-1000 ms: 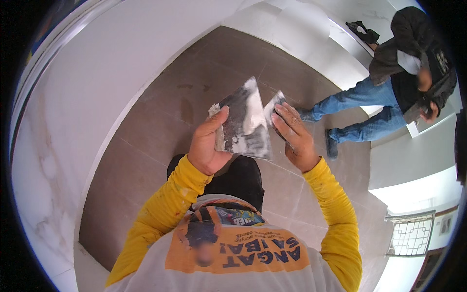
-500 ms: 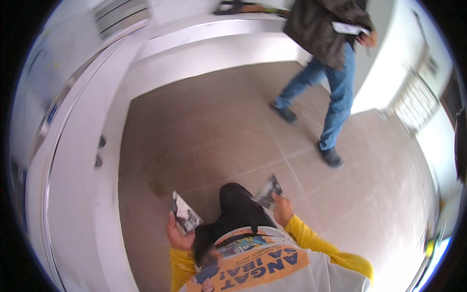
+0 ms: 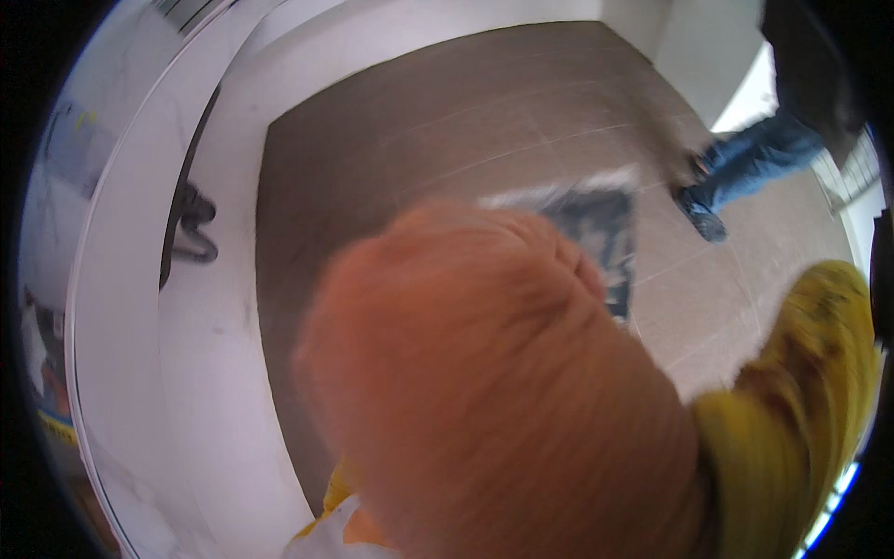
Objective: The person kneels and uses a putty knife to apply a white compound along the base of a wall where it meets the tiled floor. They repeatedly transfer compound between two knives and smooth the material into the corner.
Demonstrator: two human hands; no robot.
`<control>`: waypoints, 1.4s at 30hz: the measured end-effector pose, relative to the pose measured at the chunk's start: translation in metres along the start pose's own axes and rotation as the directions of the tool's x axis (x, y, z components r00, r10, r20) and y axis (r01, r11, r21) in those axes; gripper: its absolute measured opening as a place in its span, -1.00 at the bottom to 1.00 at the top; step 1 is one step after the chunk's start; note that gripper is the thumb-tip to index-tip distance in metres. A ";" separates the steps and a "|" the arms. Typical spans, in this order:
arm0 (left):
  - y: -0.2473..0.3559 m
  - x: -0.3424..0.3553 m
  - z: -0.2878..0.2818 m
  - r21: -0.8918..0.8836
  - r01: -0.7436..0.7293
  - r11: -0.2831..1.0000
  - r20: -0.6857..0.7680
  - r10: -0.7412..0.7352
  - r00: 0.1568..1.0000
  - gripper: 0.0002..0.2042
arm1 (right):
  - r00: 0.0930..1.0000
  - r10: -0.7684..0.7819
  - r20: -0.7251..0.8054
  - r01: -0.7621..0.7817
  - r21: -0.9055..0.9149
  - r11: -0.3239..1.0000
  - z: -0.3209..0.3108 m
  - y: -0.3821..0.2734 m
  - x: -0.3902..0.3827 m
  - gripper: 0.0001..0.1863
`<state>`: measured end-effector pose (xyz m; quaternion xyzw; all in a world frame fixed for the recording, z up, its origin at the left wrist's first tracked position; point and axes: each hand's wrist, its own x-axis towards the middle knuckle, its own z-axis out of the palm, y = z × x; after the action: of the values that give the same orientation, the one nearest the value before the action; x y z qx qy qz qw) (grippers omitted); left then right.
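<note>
Very close and blurred by motion, my right hand (image 3: 503,363) fills the middle of the view. Its back faces me, and its bent arm in a yellow sleeve (image 3: 792,401) comes round from the right. The fingers curl round a flat putty scraper (image 3: 610,233), a dark grey, rectangular plate smeared with white. The hand covers the near part of that plate. My left hand is hidden behind the right one or below the edge. Only a bit of yellow left sleeve (image 3: 337,488) and my light shirt (image 3: 321,536) show at the bottom.
Brown-grey tile floor (image 3: 419,121) stretches ahead, bordered by a low white wall (image 3: 223,373) on the left. A dark, curved thing (image 3: 194,224) shows at that wall. At the right stands another person in blue jeans (image 3: 759,158).
My right hand has come up from beside my knee to close before the view, with its scraper. My left hand and its scraper have left sight. The other person has shifted rightward in view.
</note>
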<state>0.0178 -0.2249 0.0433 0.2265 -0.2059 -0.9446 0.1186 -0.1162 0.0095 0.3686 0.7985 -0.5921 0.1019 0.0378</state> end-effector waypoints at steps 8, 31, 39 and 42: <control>0.030 0.012 -0.013 0.033 -0.037 0.999 -0.034 0.038 0.999 -0.61 | 0.997 -0.054 -0.051 0.051 -0.059 0.997 0.072 0.001 0.024 -0.87; 0.239 0.010 -0.045 0.216 -0.033 0.976 0.164 -0.003 0.986 -0.72 | -0.367 0.574 0.732 0.775 0.582 -0.246 0.585 -0.155 -0.183 -0.76; 0.193 0.041 0.129 0.440 0.066 0.896 0.461 -0.288 0.839 -0.60 | -0.208 0.912 0.355 0.801 0.596 -0.049 0.432 -0.046 -0.086 -0.71; 0.103 0.025 0.149 0.497 0.252 0.830 0.467 -0.501 0.729 -0.51 | -0.184 0.964 0.191 0.774 0.633 0.022 0.352 -0.012 -0.019 -0.70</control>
<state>-0.0616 -0.2745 0.2001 -0.0150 -0.3690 -0.9081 -0.1973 -0.0685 -0.0328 0.0214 -0.1190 -0.2544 0.9535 -0.1093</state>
